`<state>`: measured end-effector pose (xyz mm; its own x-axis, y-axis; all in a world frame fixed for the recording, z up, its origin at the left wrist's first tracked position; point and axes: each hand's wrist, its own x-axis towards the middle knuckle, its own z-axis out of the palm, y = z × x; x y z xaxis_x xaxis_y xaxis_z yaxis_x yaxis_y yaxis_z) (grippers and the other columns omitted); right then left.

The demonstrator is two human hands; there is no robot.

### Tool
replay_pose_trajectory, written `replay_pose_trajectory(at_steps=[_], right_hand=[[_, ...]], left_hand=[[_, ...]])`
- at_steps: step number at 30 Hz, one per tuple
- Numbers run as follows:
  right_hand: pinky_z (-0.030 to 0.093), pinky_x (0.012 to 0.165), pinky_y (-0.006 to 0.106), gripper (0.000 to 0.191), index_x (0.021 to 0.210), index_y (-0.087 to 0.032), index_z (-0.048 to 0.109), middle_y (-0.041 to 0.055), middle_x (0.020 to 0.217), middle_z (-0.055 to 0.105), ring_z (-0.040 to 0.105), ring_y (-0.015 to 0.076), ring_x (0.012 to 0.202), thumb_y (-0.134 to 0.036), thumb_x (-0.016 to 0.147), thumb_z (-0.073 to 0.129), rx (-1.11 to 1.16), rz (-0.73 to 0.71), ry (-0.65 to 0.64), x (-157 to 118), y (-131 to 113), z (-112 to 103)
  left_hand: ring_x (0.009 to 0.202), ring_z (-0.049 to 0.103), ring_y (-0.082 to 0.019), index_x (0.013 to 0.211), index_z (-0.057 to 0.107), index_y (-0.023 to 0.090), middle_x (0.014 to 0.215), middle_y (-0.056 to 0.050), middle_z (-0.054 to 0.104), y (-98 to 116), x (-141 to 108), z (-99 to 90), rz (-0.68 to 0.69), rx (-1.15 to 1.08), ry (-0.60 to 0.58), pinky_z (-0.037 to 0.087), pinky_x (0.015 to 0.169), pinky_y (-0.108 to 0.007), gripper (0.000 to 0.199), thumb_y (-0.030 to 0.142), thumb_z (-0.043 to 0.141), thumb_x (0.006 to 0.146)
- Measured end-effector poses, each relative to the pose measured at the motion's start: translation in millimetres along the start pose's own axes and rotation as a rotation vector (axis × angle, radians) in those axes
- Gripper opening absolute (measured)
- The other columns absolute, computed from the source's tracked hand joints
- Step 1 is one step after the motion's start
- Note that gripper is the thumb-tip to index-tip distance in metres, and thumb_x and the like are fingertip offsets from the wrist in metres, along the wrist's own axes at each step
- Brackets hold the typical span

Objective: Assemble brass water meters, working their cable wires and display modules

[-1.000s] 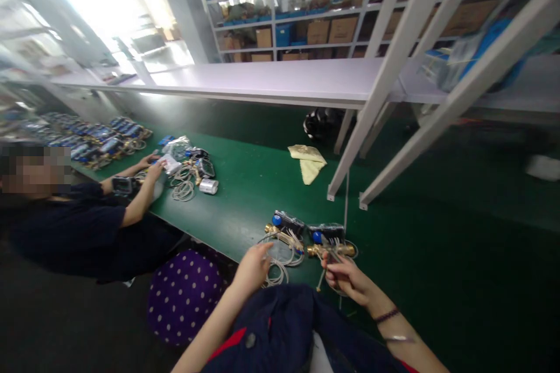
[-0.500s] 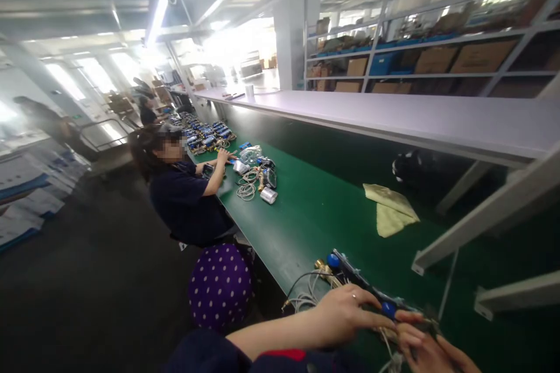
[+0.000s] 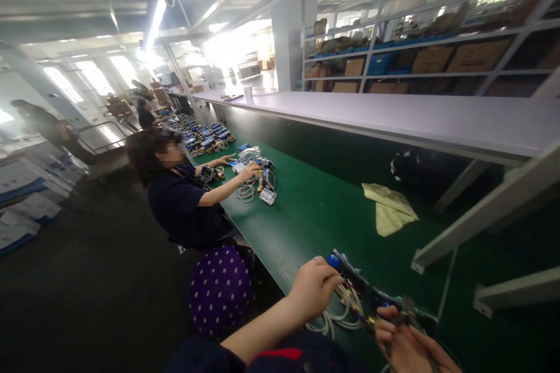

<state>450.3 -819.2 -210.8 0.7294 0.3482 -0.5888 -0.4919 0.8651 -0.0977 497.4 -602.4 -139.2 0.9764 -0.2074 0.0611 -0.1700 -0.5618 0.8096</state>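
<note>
Yellow cloth; purple stool (white-dotted); cardboard boxes.

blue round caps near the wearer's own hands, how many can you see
2: one cap beside the left hand, the other cap by the right hand, partly covered. More may be hidden behind the hands.

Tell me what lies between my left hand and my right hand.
In the head view, pale looped cables lie between your left hand and right hand; a dark, blue-capped unit lies just beyond the cables.
</note>
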Motion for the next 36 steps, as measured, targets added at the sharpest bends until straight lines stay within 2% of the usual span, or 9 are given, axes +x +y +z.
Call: replay_pose_trajectory(at_steps=[3, 8, 13, 15, 18, 23, 26, 30, 36], right_hand=[[0.057, 0.064, 0.026, 0.029, 0.084, -0.018, 0.066, 0.0027, 0.08, 0.065, 0.061, 0.0144, 0.069, -0.012, 0.057, 0.076, -0.058, -0.011, -0.021, 3, 25, 8], [0.054, 0.065, 0.03, 0.017, 0.076, -0.017, 0.066, 0.0035, 0.083, 0.069, 0.062, 0.0167, 0.07, -0.02, 0.061, 0.075, -0.146, -0.069, -0.036, 2, 43, 1], [0.049, 0.068, 0.024, 0.02, 0.081, -0.016, 0.067, 0.0023, 0.081, 0.068, 0.06, 0.0128, 0.069, -0.026, 0.063, 0.07, -0.136, -0.089, -0.071, -6, 46, 13], [0.048, 0.068, 0.024, 0.02, 0.081, -0.017, 0.065, 0.0022, 0.082, 0.067, 0.059, 0.0127, 0.07, -0.028, 0.065, 0.067, -0.169, -0.112, -0.089, -6, 47, 18], [0.048, 0.069, 0.027, 0.022, 0.083, -0.018, 0.062, 0.0023, 0.081, 0.066, 0.058, 0.0143, 0.07, -0.031, 0.065, 0.065, -0.234, -0.135, -0.103, -8, 47, 22], [0.046, 0.065, 0.028, 0.046, 0.098, -0.02, 0.059, 0.0012, 0.077, 0.064, 0.059, 0.0155, 0.066, -0.035, 0.059, 0.077, -0.474, -0.04, -0.01, -27, 37, 25], [0.045, 0.067, 0.029, 0.051, 0.109, -0.021, 0.059, 0.0015, 0.083, 0.063, 0.057, 0.0153, 0.071, -0.041, 0.065, 0.075, -0.796, -0.198, 0.013, -43, 26, 30], [0.045, 0.088, 0.04, 0.057, 0.119, -0.018, 0.061, 0.0079, 0.099, 0.064, 0.059, 0.0245, 0.091, -0.045, 0.069, 0.069, -1.314, -0.508, 0.055, -53, 16, 38], [0.032, 0.108, 0.051, 0.061, 0.125, -0.018, 0.061, 0.013, 0.13, 0.057, 0.05, 0.0324, 0.121, -0.048, 0.072, 0.067, -1.451, -0.595, -0.006, -46, 17, 40]], left_hand=[[0.061, 0.051, -0.012, 0.068, 0.062, 0.015, 0.063, -0.002, 0.057, 4, 2, 19.2, -0.091, -0.294, 0.036, 0.041, 0.061, -0.024, 0.017, 0.028, 0.061, 0.079], [0.038, 0.041, -0.007, 0.069, 0.05, 0.015, 0.049, 0.004, 0.052, 10, 0, 50.0, -0.401, -0.883, -0.147, 0.033, 0.042, -0.021, 0.045, 0.05, 0.077, 0.057], [0.05, 0.052, -0.007, 0.124, 0.048, 0.01, 0.068, 0.001, 0.064, 18, -6, 45.8, -0.532, -1.12, -0.147, 0.04, 0.052, -0.019, 0.096, 0.041, 0.09, 0.043], [0.055, 0.055, -0.007, 0.127, 0.049, 0.01, 0.077, -0.003, 0.067, 19, -7, 42.9, -0.542, -1.129, -0.165, 0.042, 0.056, -0.019, 0.099, 0.042, 0.09, 0.043], [0.061, 0.057, -0.009, 0.101, 0.065, 0.008, 0.083, -0.008, 0.067, 18, -6, 41.5, -0.52, -1.025, -0.195, 0.045, 0.062, -0.022, 0.07, 0.05, 0.085, 0.049], [0.064, 0.054, -0.013, 0.096, 0.072, 0.012, 0.08, -0.006, 0.063, 11, -2, 31.2, -0.253, -0.591, -0.164, 0.047, 0.065, -0.028, 0.047, 0.052, 0.06, 0.075], [0.07, 0.054, -0.016, 0.099, 0.071, 0.013, 0.082, -0.007, 0.061, 11, 0, 19.7, -0.125, -0.415, -0.168, 0.046, 0.066, -0.028, 0.045, 0.048, 0.049, 0.081], [0.063, 0.048, -0.014, 0.076, 0.065, 0.013, 0.066, -0.002, 0.053, 17, -1, 11.3, -0.118, -0.393, -0.275, 0.042, 0.061, -0.025, 0.044, 0.05, 0.043, 0.082], [0.062, 0.046, -0.013, 0.074, 0.057, 0.015, 0.065, 0.0, 0.051, 25, -6, 13.4, -0.116, -0.398, -0.367, 0.039, 0.062, -0.024, 0.041, 0.05, 0.04, 0.085]])
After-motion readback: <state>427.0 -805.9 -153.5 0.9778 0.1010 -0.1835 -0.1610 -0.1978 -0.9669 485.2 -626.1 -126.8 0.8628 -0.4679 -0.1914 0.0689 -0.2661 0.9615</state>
